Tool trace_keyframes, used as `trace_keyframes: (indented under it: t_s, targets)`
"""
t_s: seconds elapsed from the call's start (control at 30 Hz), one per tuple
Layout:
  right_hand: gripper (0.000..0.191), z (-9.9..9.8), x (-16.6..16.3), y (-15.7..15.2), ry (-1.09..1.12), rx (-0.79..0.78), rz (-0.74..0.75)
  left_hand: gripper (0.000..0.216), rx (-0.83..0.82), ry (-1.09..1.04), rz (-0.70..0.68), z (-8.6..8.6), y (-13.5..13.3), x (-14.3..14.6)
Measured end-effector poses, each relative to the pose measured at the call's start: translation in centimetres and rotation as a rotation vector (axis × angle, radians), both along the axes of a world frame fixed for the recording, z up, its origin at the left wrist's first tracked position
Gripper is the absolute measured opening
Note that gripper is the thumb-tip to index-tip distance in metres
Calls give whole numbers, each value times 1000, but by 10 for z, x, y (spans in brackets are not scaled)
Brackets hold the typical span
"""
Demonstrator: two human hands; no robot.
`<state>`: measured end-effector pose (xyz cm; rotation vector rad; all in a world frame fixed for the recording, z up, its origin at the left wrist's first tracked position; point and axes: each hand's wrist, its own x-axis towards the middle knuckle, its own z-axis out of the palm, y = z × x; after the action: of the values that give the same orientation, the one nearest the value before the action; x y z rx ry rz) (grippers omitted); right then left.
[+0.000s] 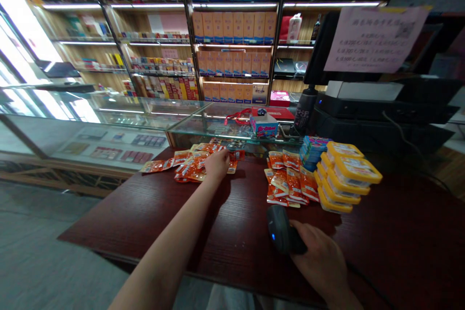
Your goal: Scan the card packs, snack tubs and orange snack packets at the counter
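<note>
My right hand (321,256) is wrapped round a black barcode scanner (279,230) with a small blue light, low over the near side of the dark wooden counter (145,223). Farther off, my left hand (218,163) has its fingers closed at the right side of a loose heap of orange snack packets (194,167); what lies inside the fingers is hidden. A second group of orange packets (288,179) lies beyond the scanner. Stacked yellow-lidded tubs (343,177) stand to its right, with blue boxes (312,150) behind them.
A glass display case (145,111) borders the counter's far side, with a small blue-pink box (264,126) on top. At the right stands a monitor with a paper notice (374,38) above a black machine (370,106). Stocked shelves (232,46) line the wall.
</note>
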<state>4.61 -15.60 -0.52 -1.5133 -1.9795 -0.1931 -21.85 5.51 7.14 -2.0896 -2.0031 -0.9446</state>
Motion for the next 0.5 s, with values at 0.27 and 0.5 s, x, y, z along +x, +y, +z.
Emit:
trace_keyframes:
  t_s: [0.27,0.5]
  targets:
    - [37,0,2,-1,4,15,0,21,138,-848,-208,-30,-48,33]
    - [33,24,0,-5,92,-103,-7,50,43,-1218,-235,-54,-50,37]
